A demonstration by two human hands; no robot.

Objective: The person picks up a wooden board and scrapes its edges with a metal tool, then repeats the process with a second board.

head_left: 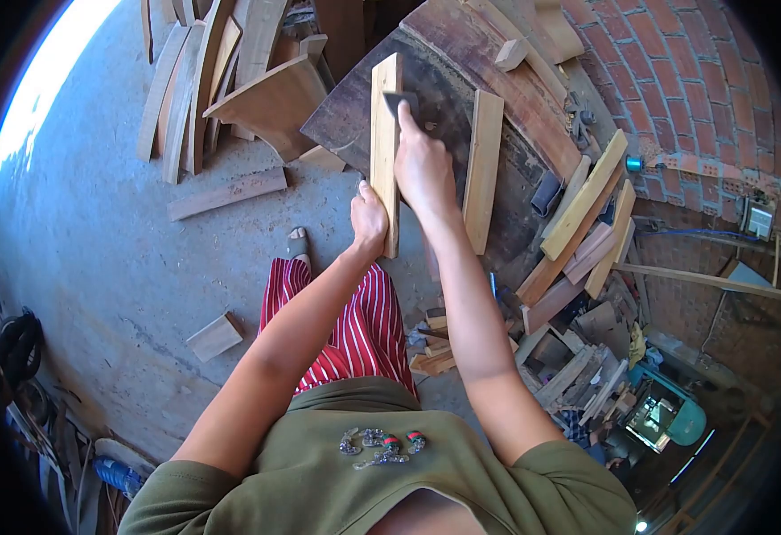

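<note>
A pale wooden board [384,134] stands lengthwise in front of me, its far part over the dark worktable [346,120]. My left hand [369,218] is closed around the near part of the board, at its left edge. My right hand [424,169] grips a dark flat piece [398,100] with the index finger stretched along it. That piece lies against the far part of the board; its exact kind is hard to make out. Right of my right hand, another pale board [483,169] rests on the worktable.
Curved wooden pieces [176,107] lean at the back left. Cut boards [587,201] and offcuts pile up on the right, near a brick wall [676,71] and a green machine [685,423]. A wood block [215,337] and a plank [228,194] lie on the concrete floor.
</note>
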